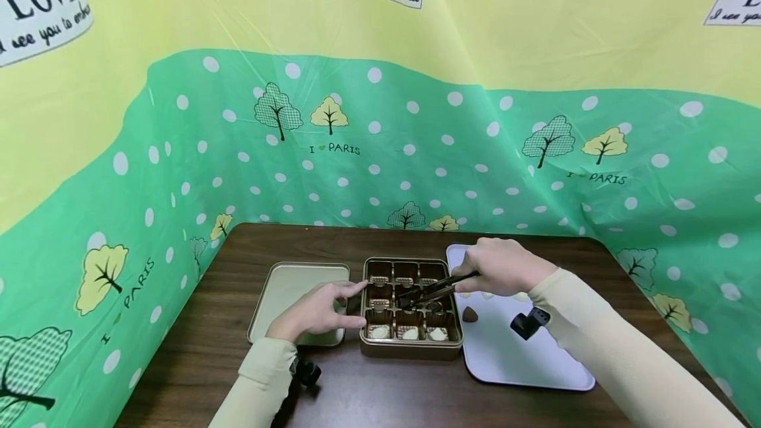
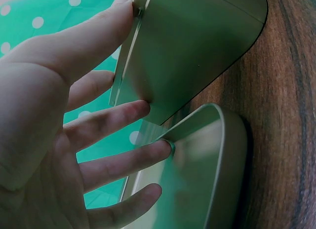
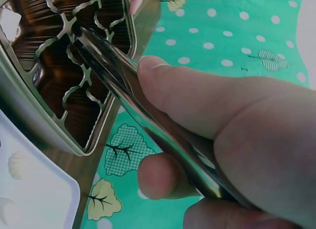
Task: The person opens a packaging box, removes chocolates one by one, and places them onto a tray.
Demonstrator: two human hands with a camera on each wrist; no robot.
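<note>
The right hand's (image 1: 498, 267) fingers grasp tongs (image 1: 438, 291) dipping into the box (image 1: 410, 350) by the surface's (image 1: 357, 401) far edge; the left hand's (image 1: 315, 310) released, outstretched fingers touch the box.

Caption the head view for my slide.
Right-hand fingers grip tongs over the divided box; left-hand fingers touch its side.

A person's sleeved left arm (image 1: 252, 385) reaches up from the lower edge, and the sleeved right arm (image 1: 630, 355) slants in from the lower right. The left hand (image 1: 318, 309) points inward, its fingers (image 2: 126, 162) nearly straight and fanned apart. The right hand (image 1: 499, 266) sits higher (back of the hand uppermost), fingers (image 3: 160, 177) curled in a grip opposite the thumb (image 3: 197, 93), though some are cut off, so how tightly they bend is hard to tell.
</note>
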